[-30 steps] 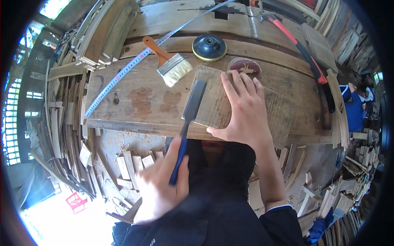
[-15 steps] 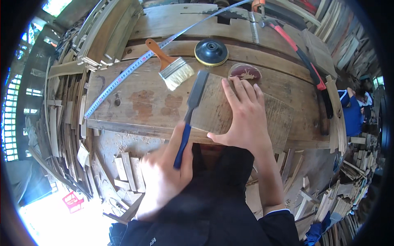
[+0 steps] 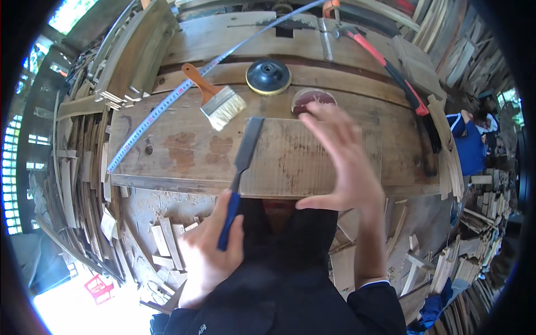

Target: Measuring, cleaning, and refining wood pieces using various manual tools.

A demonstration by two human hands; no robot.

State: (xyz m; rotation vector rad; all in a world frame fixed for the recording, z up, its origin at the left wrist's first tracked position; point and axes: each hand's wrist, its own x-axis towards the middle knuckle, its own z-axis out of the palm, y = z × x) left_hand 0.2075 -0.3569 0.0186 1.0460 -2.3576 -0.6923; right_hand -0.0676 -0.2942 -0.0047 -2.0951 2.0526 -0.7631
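Observation:
My left hand (image 3: 209,254) is closed round the blue handle of a flat metal file (image 3: 247,146). The file's dark grey blade lies along the left edge of a rectangular wooden board (image 3: 290,159), its tip pointing away from me. That board rests on the workbench, its near side along the front edge. My right hand (image 3: 354,167), slightly blurred, is over the right part of the board with thumb and fingers spread, holding nothing. Its fingertips partly cover a round dark red sanding disc (image 3: 307,100) just behind the board.
On the workbench (image 3: 125,162) lie a wide paintbrush (image 3: 226,111), a black round backing pad (image 3: 268,76), a stretched tape measure (image 3: 162,109) and a red-and-black handled hammer (image 3: 385,64). Stacked boards (image 3: 137,56) stand back left. Wood offcuts (image 3: 167,240) litter the floor. Someone in blue (image 3: 469,148) is at far right.
The board has turned so its near side follows the bench edge. My right hand has come off its pressed position and looks raised. The file has moved slightly left and nearer me.

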